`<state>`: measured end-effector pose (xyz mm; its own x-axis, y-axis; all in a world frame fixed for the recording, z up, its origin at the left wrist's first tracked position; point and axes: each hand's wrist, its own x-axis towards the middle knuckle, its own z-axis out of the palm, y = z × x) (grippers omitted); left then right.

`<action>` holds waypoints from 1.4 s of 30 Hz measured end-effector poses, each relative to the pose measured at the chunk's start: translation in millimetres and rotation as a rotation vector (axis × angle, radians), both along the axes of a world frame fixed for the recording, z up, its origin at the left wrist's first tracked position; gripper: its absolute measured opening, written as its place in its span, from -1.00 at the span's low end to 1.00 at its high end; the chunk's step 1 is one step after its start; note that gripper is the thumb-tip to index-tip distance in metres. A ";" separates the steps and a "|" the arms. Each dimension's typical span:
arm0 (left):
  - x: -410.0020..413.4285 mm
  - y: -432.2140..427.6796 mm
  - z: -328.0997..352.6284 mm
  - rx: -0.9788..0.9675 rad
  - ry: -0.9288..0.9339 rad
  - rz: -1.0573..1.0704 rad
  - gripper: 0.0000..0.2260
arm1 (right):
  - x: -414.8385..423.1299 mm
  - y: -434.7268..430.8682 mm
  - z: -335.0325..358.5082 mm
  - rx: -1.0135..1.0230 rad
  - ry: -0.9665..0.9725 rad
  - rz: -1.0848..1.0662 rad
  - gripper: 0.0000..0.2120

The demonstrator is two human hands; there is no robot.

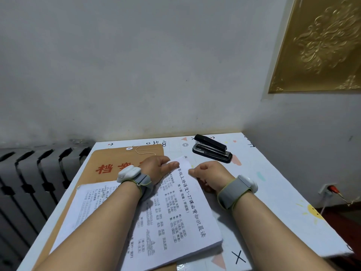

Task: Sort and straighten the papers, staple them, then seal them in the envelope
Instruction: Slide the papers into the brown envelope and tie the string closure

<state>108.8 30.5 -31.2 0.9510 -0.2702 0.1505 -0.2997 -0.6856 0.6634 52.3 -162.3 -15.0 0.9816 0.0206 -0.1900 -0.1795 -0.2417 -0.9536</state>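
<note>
The step in hand looks like straightening. The papers point(175, 216) lie as a thick stack on the bench point(273, 192), skewed to its edges, and both hands hold the far end. The left hand point(156, 167) pinches the far corner, thumb flat on the top sheet and the other fingers out of sight beneath. The right hand point(210, 174) has curled fingers point(193, 171) nipping the right edge just beside that corner, and the top sheet seems to lift a little between the two grips.

No staple shows, and sorting is probably unfinished. A side sheet point(88, 208) lies askew to the left of the left fingers, under the forearm, overlapping the envelope point(109, 163).

The next move, I judge, calls for gathering that sheet in and then tapping the stack square on the bench, gripped firmly enough that no page slides out. The stapler point(212, 148) sits just beyond the right fingers, apart from them and within easy reach. The envelope lies beyond and left of the left fingers, its string loose.

Open room lies over the bench to the right of the right fingers. Beyond the fingers, the wall point(175, 75) closes in behind the stapler. Left of the left fingers the bench edge drops toward a radiator point(29, 182). The stack's near corner lies close to the near edge.
</note>
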 end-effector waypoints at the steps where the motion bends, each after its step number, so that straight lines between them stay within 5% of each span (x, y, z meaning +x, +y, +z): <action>1: -0.3 0.1 3.9 0.008 -0.021 0.006 -0.53 | -1.8 0.0 -0.2 0.063 0.029 0.002 -0.74; 4: -5.4 -4.6 25.4 0.074 -0.138 0.006 -0.55 | -10.3 -4.1 -1.4 0.231 0.119 0.092 -0.81; 8: -19.4 -12.0 57.7 0.177 -0.249 0.030 -0.59 | -18.1 -10.0 -1.9 0.179 0.026 0.131 -0.97; 14: -35.1 20.4 69.0 0.258 -0.333 0.464 -0.36 | -24.9 -44.9 4.2 0.353 -0.229 -0.140 -0.88; 17: -52.4 41.4 65.1 0.021 -0.164 0.582 -0.20 | -32.6 -57.6 -2.2 0.492 -0.269 -0.226 -0.87; 20: -75.6 38.8 63.1 -0.446 0.092 0.402 -0.49 | -36.9 -62.5 -5.1 0.647 -0.368 -0.238 -0.87; 22: -81.8 37.4 59.7 -0.631 0.110 0.285 -0.71 | -38.4 -64.1 2.8 0.722 -0.444 -0.141 -0.64; 26: -78.1 44.3 53.7 -0.843 0.073 0.186 -0.58 | -33.1 -73.4 18.2 0.582 -0.460 -0.044 -0.45; 31: -78.6 48.3 30.3 -0.514 0.154 0.400 -0.67 | -34.2 -67.5 19.2 0.467 -0.339 0.002 -0.82; 34: -82.4 43.4 28.6 -0.374 0.105 0.471 -0.73 | -33.5 -67.4 13.4 0.709 -0.171 -0.123 -0.54; 37: -83.0 45.9 32.8 -0.377 0.105 0.446 -0.68 | -32.0 -61.3 14.3 0.561 -0.229 -0.106 -0.75; 42: -79.6 55.6 42.5 -0.524 0.110 0.400 -0.74 | -32.2 -66.7 5.0 0.408 -0.176 -0.205 -0.75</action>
